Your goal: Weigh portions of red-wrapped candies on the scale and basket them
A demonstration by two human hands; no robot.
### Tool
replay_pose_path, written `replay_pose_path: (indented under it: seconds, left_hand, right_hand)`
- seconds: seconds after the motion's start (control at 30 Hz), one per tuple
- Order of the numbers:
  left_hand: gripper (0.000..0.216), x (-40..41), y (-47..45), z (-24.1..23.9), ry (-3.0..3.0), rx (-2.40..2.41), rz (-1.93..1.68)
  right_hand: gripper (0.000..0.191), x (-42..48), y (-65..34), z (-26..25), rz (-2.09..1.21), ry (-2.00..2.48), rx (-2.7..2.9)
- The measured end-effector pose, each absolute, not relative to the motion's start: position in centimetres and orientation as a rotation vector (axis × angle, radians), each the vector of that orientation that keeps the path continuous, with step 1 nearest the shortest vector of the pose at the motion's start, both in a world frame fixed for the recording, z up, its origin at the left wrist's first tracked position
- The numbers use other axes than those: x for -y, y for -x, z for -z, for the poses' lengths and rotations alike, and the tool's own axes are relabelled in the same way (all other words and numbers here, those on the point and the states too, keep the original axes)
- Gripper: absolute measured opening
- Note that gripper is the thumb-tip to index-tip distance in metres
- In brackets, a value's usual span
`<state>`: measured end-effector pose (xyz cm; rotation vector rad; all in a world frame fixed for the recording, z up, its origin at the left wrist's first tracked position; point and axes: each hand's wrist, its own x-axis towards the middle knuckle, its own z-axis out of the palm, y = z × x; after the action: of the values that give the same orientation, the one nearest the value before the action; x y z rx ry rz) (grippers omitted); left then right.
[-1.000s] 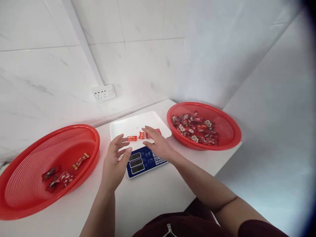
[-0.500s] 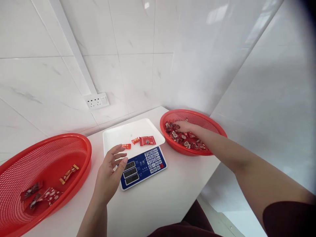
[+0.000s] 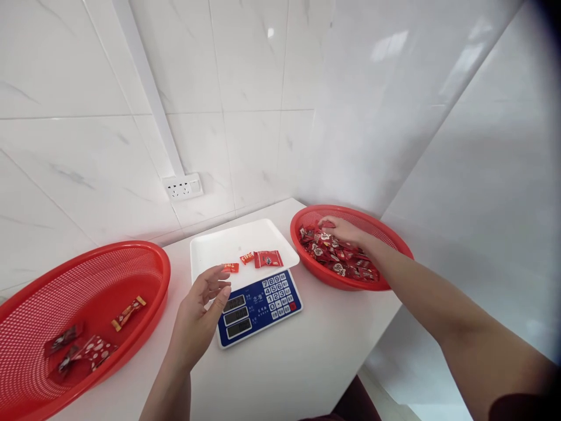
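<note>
My right hand [image 3: 342,230] lies in the right red basket [image 3: 397,244], fingers curled down among the many red wrapped candies [image 3: 339,261]; whatever it grips is hidden. My left hand [image 3: 199,318] hovers open, fingers apart, over the near left corner of the scale [image 3: 254,304], holding nothing. On the scale's white tray [image 3: 228,245] lie three red candies [image 3: 268,258], the nearest just beyond my left fingertips.
A large red basket [image 3: 155,272] at the left holds several wrapped candies [image 3: 85,349]. A wall socket [image 3: 183,187] sits on the tiled wall behind the scale. The white counter ends at the right, just past the right basket.
My right hand left the scale tray and reached into the right basket, then shifted slightly among the candies. My left hand stayed by the scale. The camera view tilted a little.
</note>
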<state>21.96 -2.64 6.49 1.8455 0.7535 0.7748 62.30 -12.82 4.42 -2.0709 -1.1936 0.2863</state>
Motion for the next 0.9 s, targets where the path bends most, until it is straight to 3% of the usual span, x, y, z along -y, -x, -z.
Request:
replay_pose_path:
  seconds: [0.17, 0.37, 0.47, 0.67, 0.9]
  left_hand:
    - [0.036, 2.8, -22.5, -6.0, -1.875, -0.687, -0.774]
    - [0.033, 3.2, -22.5, -6.3, -1.871, -0.688, -0.819]
    - [0.031, 3.1, -22.1, -6.4, -1.815, -0.703, -0.925]
    - [0.029, 2.5, -20.8, -6.8, -1.741, -0.714, -1.08]
    - [0.028, 2.1, -20.2, -7.5, -1.701, -0.696, -1.174]
  right_hand:
    - [0.024, 13.8, -59.7, -6.5, -0.434, 1.877, 1.112]
    - [0.027, 11.7, -52.7, -8.4, -0.75, 1.376, 0.99]
    - [0.026, 9.6, -49.1, -8.2, -0.835, 1.35, 1.044]
    - [0.018, 6.0, -45.1, -5.8, -0.562, 1.627, 1.462]
    - [0.034, 5.3, -44.9, -5.9, -0.507, 1.681, 1.563]
